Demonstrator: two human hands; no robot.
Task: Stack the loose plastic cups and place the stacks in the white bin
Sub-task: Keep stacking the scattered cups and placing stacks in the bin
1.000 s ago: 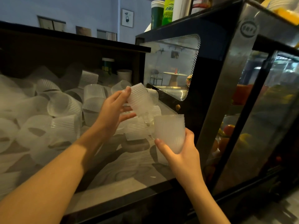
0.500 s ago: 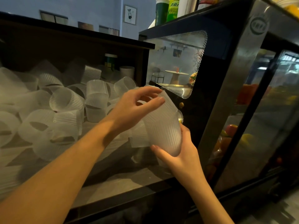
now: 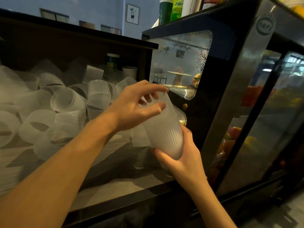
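Note:
A short stack of ribbed translucent plastic cups (image 3: 164, 129) is held tilted in front of a dark shelf. My right hand (image 3: 184, 157) grips the stack's base from below. My left hand (image 3: 131, 109) is at the stack's upper end, thumb on the cup's side and index finger over the rim, pinching the top cup. Several loose cups (image 3: 69, 102) of the same kind lie heaped on the shelf to the left, some upright, some on their sides.
The shelf has a dark front ledge (image 3: 125, 193) and a black top board (image 3: 82, 32). A glass-fronted display fridge (image 3: 246, 96) with fruit inside stands close on the right. Bottles (image 3: 176, 9) stand on top of it.
My left hand brought a single cup from the pile over to the right and set it into the cup in my right hand. The two cups now form one stack.

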